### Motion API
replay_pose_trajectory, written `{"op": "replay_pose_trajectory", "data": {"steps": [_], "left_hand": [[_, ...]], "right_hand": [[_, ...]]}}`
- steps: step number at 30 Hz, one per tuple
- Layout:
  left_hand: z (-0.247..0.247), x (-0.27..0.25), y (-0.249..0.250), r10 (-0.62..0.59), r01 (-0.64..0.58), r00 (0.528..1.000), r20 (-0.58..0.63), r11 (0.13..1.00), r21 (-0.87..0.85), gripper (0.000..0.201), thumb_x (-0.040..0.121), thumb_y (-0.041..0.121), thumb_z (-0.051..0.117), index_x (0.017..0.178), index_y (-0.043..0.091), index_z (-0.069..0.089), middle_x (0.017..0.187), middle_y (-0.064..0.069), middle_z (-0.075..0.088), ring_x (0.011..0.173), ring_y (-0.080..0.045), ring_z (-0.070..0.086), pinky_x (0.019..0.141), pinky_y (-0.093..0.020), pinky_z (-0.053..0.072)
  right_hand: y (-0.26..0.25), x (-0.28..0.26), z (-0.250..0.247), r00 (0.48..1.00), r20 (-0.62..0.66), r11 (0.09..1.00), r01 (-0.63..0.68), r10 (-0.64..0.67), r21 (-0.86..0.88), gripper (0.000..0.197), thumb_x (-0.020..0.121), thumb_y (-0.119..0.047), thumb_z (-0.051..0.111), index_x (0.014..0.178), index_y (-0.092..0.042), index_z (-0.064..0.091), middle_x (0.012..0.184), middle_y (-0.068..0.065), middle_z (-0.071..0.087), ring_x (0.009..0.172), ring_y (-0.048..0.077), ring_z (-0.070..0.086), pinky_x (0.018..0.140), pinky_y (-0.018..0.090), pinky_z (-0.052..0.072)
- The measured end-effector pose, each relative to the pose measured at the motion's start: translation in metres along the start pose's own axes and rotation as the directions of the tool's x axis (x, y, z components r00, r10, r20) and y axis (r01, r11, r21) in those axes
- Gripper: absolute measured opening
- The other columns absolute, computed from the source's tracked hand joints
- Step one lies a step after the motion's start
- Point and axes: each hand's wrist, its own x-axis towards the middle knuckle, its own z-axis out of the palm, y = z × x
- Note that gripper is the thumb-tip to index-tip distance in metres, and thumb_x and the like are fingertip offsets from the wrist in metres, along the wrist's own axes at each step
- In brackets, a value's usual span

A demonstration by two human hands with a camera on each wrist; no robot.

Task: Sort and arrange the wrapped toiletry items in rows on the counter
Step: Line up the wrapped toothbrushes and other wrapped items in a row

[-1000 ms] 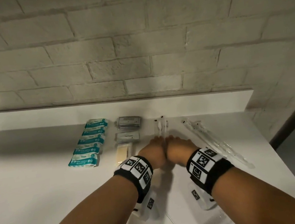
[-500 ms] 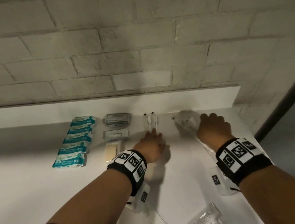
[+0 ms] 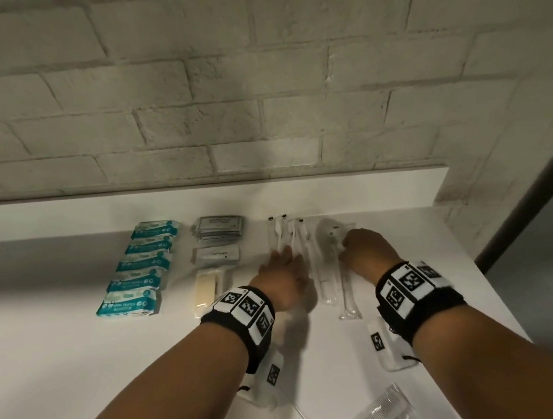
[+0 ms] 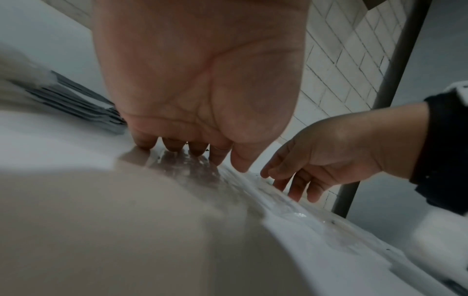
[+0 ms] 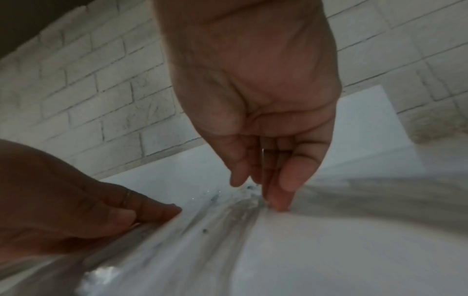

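On the white counter (image 3: 60,354) lie several toothbrushes in clear wrappers (image 3: 324,279), side by side and pointing at the wall. My left hand (image 3: 283,270) lies flat with straight fingers, and its fingertips (image 4: 172,147) press on the left wrappers. Just to the right, my right hand (image 3: 364,247) points its fingers (image 5: 278,200) down onto the rightmost wrappers (image 5: 202,230), thumb a little apart. Neither hand has anything lifted. In the left wrist view my right hand (image 4: 303,176) touches the same wrappers (image 4: 253,190).
A column of teal tissue packs (image 3: 137,273) lies at the left. Beside it are stacked grey sachets (image 3: 220,227), a toothpaste sachet (image 3: 216,254) and a wrapped soap bar (image 3: 206,288). A wrapped comb (image 3: 377,415) lies near me. The counter's right edge is close.
My right hand went out to the loose wrapped toothbrushes at the right and has come back left with them, next to the row. The left hand stayed on the left wrappers.
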Motion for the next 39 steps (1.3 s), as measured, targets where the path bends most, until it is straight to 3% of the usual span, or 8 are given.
{"op": "replay_pose_trajectory", "data": {"steps": [7,12,15,21,26,31,36,39], "left_hand": [[0.004,0.003,-0.001,-0.019,0.019,1.000,0.018,1.000,-0.004,0.057,0.102,0.031,0.035,0.153,0.015,0.014,0.162,-0.010,-0.002,0.148,-0.034,-0.001,0.115,-0.053,0.012],[0.002,0.001,0.000,-0.023,0.024,0.999,0.035,1.000,-0.018,0.058,0.102,0.027,0.035,0.153,0.017,0.012,0.162,-0.010,-0.004,0.148,-0.034,-0.004,0.115,-0.054,0.010],[0.001,0.000,0.002,-0.035,0.037,0.998,0.043,0.998,-0.050,0.063,0.100,0.023,0.037,0.154,0.016,0.005,0.162,-0.010,-0.005,0.148,-0.034,-0.004,0.115,-0.055,0.009],[0.001,0.000,0.007,-0.035,0.036,0.999,0.017,0.995,-0.094,0.070,0.097,0.024,0.041,0.154,0.024,0.000,0.161,-0.006,-0.013,0.147,-0.037,-0.013,0.116,-0.058,0.004],[0.001,0.004,0.010,0.036,-0.037,0.999,0.020,0.999,0.013,0.061,0.099,0.026,0.034,0.154,0.028,0.008,0.162,0.001,-0.013,0.145,-0.037,-0.018,0.115,-0.059,-0.001],[0.002,0.011,0.013,0.015,-0.019,0.997,0.075,0.998,0.055,0.056,0.101,0.030,0.029,0.154,0.026,0.009,0.162,0.000,-0.010,0.146,-0.039,-0.015,0.114,-0.061,0.002],[0.003,0.012,0.014,-0.019,0.013,0.997,0.075,0.997,0.077,0.057,0.101,0.033,0.029,0.154,0.028,0.008,0.162,-0.001,-0.013,0.145,-0.041,-0.016,0.113,-0.061,0.002],[0.001,0.013,0.017,-0.041,0.032,0.996,0.082,0.994,0.107,0.060,0.100,0.036,0.030,0.154,0.028,0.004,0.161,-0.001,-0.017,0.144,-0.041,-0.019,0.114,-0.059,-0.001]], "right_hand": [[-0.005,-0.012,0.014,0.935,-0.058,0.927,0.335,-0.349,-0.170,0.027,0.093,-0.026,0.050,0.114,-0.026,0.067,0.124,0.001,0.061,0.115,0.024,0.058,0.095,0.032,0.045],[-0.013,-0.024,0.012,0.941,-0.064,0.857,0.274,-0.333,-0.436,0.033,0.093,-0.022,0.044,0.121,-0.024,0.062,0.122,0.001,0.061,0.117,0.026,0.054,0.097,0.039,0.039],[-0.023,-0.028,0.024,0.936,0.098,0.821,0.344,-0.337,-0.457,0.037,0.093,-0.016,0.043,0.127,-0.022,0.056,0.129,0.002,0.059,0.123,0.025,0.050,0.100,0.042,0.036],[-0.031,-0.026,0.018,0.928,0.296,0.849,0.338,-0.228,-0.405,0.064,0.094,-0.007,0.035,0.154,-0.020,0.014,0.162,-0.001,0.004,0.149,0.028,0.001,0.116,0.059,0.006],[-0.015,-0.025,-0.002,0.981,-0.085,0.919,0.131,-0.174,-0.372,0.041,0.090,-0.018,0.043,0.130,-0.013,0.052,0.134,0.014,0.047,0.122,0.034,0.048,0.098,0.042,0.042],[0.001,-0.025,-0.004,0.996,0.070,0.975,-0.029,0.046,-0.219,0.064,0.077,-0.029,0.072,0.132,-0.011,0.044,0.122,0.010,0.057,0.110,0.027,0.060,0.082,0.034,0.048],[0.001,-0.021,-0.007,0.990,0.129,0.990,-0.041,0.058,-0.132,0.050,0.090,-0.004,0.049,0.138,0.000,0.036,0.135,0.017,0.052,0.123,0.029,0.053,0.096,0.033,0.044],[-0.003,-0.018,-0.010,0.996,0.064,0.998,-0.059,0.060,-0.009,0.047,0.088,-0.002,0.046,0.135,0.000,0.038,0.128,0.018,0.056,0.117,0.031,0.057,0.090,0.034,0.046]]}}
